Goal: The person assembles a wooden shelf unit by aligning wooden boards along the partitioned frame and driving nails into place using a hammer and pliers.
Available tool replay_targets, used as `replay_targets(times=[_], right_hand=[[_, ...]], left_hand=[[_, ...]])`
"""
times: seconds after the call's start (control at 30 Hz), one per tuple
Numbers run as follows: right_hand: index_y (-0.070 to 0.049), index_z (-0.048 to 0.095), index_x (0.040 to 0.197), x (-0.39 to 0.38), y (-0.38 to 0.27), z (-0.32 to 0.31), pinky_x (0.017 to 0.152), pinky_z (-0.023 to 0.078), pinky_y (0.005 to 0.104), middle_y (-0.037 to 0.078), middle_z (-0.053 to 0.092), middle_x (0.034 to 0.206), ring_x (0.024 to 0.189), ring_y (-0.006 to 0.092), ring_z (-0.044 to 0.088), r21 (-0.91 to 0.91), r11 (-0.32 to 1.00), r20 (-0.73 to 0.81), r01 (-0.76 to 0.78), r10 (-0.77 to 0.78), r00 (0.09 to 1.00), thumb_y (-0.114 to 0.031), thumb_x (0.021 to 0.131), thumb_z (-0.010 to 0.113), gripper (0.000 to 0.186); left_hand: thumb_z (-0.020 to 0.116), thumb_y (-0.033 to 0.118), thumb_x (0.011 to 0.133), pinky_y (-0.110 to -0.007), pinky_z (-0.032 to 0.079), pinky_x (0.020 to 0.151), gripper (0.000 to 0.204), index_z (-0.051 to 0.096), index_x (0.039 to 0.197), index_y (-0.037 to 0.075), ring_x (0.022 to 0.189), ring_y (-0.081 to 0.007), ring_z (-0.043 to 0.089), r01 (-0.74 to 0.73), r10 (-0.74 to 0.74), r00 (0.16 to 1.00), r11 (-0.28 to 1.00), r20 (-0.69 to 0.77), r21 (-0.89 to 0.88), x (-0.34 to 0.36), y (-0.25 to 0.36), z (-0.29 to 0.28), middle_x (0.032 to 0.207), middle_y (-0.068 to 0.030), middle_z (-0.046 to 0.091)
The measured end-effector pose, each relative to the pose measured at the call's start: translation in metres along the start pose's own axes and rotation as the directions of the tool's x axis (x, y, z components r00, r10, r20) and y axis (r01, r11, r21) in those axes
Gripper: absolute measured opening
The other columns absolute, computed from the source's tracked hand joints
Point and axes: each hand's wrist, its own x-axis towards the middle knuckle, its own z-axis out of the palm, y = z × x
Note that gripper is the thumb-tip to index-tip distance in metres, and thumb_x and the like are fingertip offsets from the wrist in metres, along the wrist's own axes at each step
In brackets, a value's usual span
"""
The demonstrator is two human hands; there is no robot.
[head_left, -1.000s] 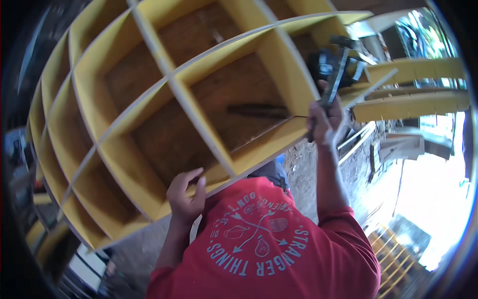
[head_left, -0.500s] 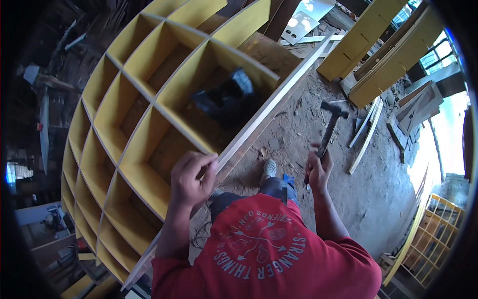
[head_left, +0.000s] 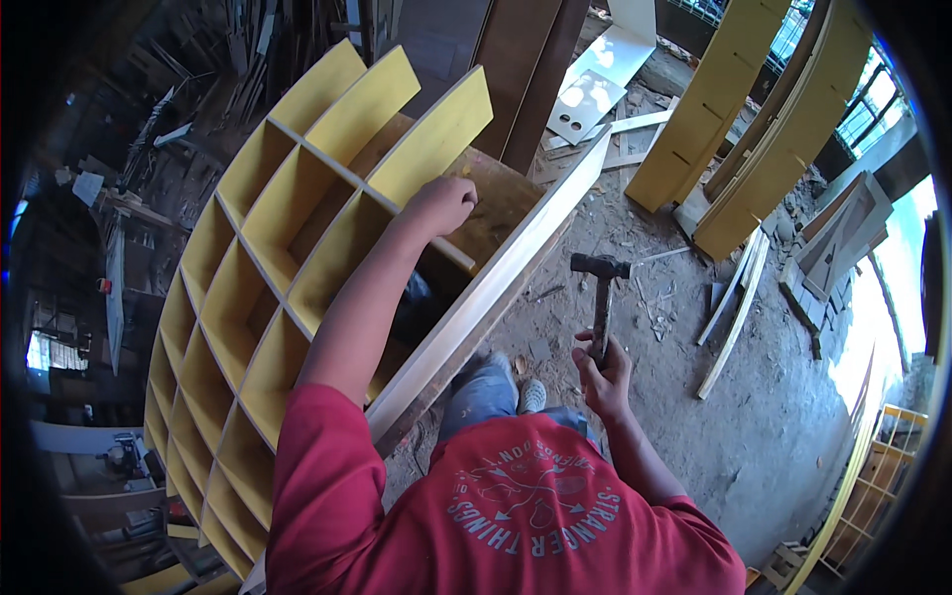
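My right hand (head_left: 607, 377) grips the handle of a hammer (head_left: 600, 278), its dark metal head pointing up and away from me. My left arm reaches over a large yellow wooden grid (head_left: 266, 260) of crossed, curved boards. At its end my left hand (head_left: 442, 206) is closed, beside an upright yellow panel (head_left: 433, 149) at the grid's far end. What its fingers hold, if anything, is hidden. A long pale board (head_left: 496, 276) runs along the grid's near right side. Under my forearm, a dark object (head_left: 415, 305) lies in a compartment, partly covered.
Tall yellow boards (head_left: 699, 104) with slots stand at the far right. Pale wood strips (head_left: 737, 312) and a small wooden frame (head_left: 843, 233) lie on the dirt floor beyond the hammer. A yellow metal grille (head_left: 873, 481) is at the lower right. Brown panels (head_left: 526, 79) stand behind the grid.
My left hand has moved forward from the pale board's near part to the grid's far end. The hammer has shifted left and lower, still in my right hand. The view has shifted too.
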Motion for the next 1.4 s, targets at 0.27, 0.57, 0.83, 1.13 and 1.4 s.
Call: replay_targets(times=[0.27, 0.57, 0.83, 1.13, 1.4], right_hand=[[-0.002, 0.066, 0.122, 0.043, -0.029, -0.012, 0.060, 0.034, 0.0230, -0.010, 0.047, 0.072, 0.067, 0.0022, 0.043, -0.162, 0.985, -0.121, -0.055, 0.036, 0.992, -0.010, 0.098, 0.072, 0.026], [0.000, 0.064, 0.126, 0.095, -0.051, -0.002, 0.053, 0.035, 0.0230, -0.008, 0.050, 0.069, 0.057, 0.0021, 0.046, -0.076, 0.979, -0.312, -0.188, 0.156, 0.937, -0.012, 0.099, 0.073, 0.032], [-0.005, 0.066, 0.130, 0.093, -0.039, 0.007, 0.048, 0.036, 0.0244, -0.007, 0.053, 0.069, 0.051, 0.0028, 0.047, -0.069, 0.985, -0.264, -0.158, 0.135, 0.955, -0.021, 0.099, 0.075, 0.036], [-0.006, 0.068, 0.127, -0.008, -0.027, -0.020, 0.060, 0.037, 0.0274, -0.007, 0.049, 0.073, 0.066, 0.0057, 0.044, -0.317, 0.944, -0.208, -0.093, 0.026, 0.978, -0.026, 0.097, 0.075, 0.037], [-0.004, 0.067, 0.126, -0.055, -0.003, -0.006, 0.060, 0.039, 0.0257, -0.007, 0.052, 0.072, 0.065, 0.0049, 0.048, -0.347, 0.933, 0.056, -0.095, 0.122, 0.991, -0.020, 0.096, 0.077, 0.036]], left_hand=[[0.071, 0.010, 0.086, -0.047, 0.058, 0.091, 0.024, 0.080, 0.109, 0.008, 0.103, -0.0374, 0.075, -0.141, -0.197, 0.841, 0.820, 0.504, 0.555, 0.119, -0.139, 0.107, 0.110, -0.0212, 0.077], [0.065, 0.012, 0.088, -0.048, 0.057, 0.093, 0.029, 0.079, 0.111, 0.001, 0.107, -0.0379, 0.075, 0.074, -0.322, 0.727, 0.915, 0.607, 0.397, 0.185, -0.118, 0.109, 0.117, -0.0241, 0.076], [0.079, 0.016, 0.081, -0.048, 0.056, 0.101, 0.040, 0.077, 0.119, 0.003, 0.117, -0.0372, 0.072, -0.045, -0.298, 0.770, 0.857, 0.564, 0.514, 0.167, -0.114, 0.138, 0.128, -0.0245, 0.073], [0.077, 0.013, 0.073, -0.047, 0.059, 0.086, 0.027, 0.075, 0.099, 0.004, 0.098, -0.0395, 0.074, -0.020, -0.010, 0.986, 0.984, 0.165, 0.176, 0.132, -0.094, 0.038, 0.100, -0.0237, 0.076], [0.075, 0.009, 0.084, -0.036, 0.058, 0.082, 0.023, 0.074, 0.105, 0.001, 0.086, -0.0226, 0.075, -0.088, 0.025, 0.967, 0.967, -0.253, -0.241, -0.118, 0.030, -0.120, 0.091, -0.0144, 0.076]])
